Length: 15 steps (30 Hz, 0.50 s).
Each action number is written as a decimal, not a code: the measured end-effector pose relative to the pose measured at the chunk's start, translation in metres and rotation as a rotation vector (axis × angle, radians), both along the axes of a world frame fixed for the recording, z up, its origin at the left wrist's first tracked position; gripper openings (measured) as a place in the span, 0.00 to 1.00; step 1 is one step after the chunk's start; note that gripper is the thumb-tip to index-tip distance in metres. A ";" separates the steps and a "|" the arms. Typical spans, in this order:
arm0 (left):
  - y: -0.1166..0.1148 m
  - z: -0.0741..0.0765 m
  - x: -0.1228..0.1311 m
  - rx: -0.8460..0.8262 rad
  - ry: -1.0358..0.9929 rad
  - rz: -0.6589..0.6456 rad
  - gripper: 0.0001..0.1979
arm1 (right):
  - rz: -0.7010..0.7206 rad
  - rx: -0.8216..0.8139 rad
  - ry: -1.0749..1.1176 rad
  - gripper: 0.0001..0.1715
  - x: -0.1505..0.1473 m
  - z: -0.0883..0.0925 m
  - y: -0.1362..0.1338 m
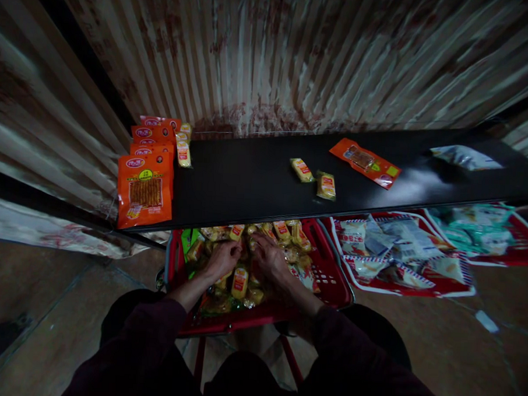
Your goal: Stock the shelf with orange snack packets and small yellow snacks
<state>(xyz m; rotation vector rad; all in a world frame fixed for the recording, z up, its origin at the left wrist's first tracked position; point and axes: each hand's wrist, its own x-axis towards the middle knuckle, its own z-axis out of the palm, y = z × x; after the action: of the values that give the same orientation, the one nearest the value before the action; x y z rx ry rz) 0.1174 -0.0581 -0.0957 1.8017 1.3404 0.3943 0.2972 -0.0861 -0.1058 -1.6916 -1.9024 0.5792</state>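
Note:
Both my hands are down in a red shopping basket [330, 282] full of small yellow snack packets [239, 280]. My left hand [221, 259] is curled, knuckles up, over the packets at the basket's left. My right hand [270, 258] lies beside it with bent fingers pressed into the heap. What either hand grips is hidden by the fingers. A black shelf [256, 180] runs just above the basket.
On the shelf stand a row of orange snack bags [145, 190] at the left, two yellow packets [314, 178] in the middle, one orange bag [365, 162] lying flat, and a pale bag [465, 156] at the right. Red bags of wrapped goods [397, 250] lie on the floor. Corrugated wall behind.

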 end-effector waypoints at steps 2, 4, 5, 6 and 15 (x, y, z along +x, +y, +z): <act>-0.003 0.003 0.000 -0.005 -0.014 -0.013 0.11 | -0.007 -0.006 0.012 0.23 -0.005 -0.002 0.004; -0.003 0.005 -0.001 -0.026 -0.011 -0.032 0.11 | -0.015 -0.013 0.017 0.24 -0.011 -0.002 0.010; -0.002 0.006 -0.002 -0.040 0.005 -0.043 0.11 | -0.014 -0.014 0.013 0.24 -0.014 -0.002 0.013; -0.001 0.006 -0.004 -0.051 0.029 -0.050 0.11 | -0.006 -0.011 0.001 0.25 -0.018 0.000 0.016; 0.004 -0.003 -0.010 -0.220 0.007 0.145 0.09 | 0.048 -0.173 -0.331 0.17 -0.044 0.019 0.054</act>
<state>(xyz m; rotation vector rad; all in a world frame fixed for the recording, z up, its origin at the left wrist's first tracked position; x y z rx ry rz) 0.1071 -0.0541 -0.0992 1.5323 1.4646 0.3045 0.2533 -0.0320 -0.0868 -1.9556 -2.1803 0.5200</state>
